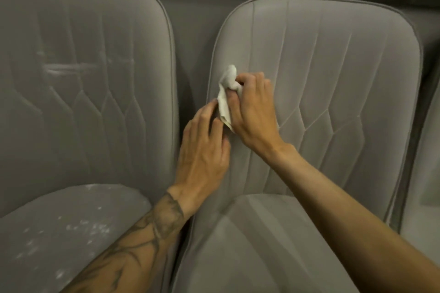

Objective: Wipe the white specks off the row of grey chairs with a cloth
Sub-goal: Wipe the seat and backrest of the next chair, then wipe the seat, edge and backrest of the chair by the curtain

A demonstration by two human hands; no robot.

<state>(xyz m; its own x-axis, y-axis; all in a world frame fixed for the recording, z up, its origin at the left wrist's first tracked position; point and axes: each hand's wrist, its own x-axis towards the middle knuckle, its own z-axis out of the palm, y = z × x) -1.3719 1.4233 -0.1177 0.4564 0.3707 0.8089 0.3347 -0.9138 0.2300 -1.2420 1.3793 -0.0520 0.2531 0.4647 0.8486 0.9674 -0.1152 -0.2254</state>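
The right hand holds the white cloth bunched inside its curled fingers and presses it on the backrest of the middle chair, near the left edge of this backrest. The left hand lies with nearly straight fingers on the same edge, its fingertips just beside the hanging end of the cloth; it grips nothing that I can see. The risk, I think, is that only a small ball of cloth touches the fabric, so dirt may be rubbed into the pile and not lifted. The left chair shows a pale smear on its backrest that suggests this. Many white specks lie on its seat, and a dirty cloth may carry them onto clean places. The loose end could also catch under the left fingers and drag.
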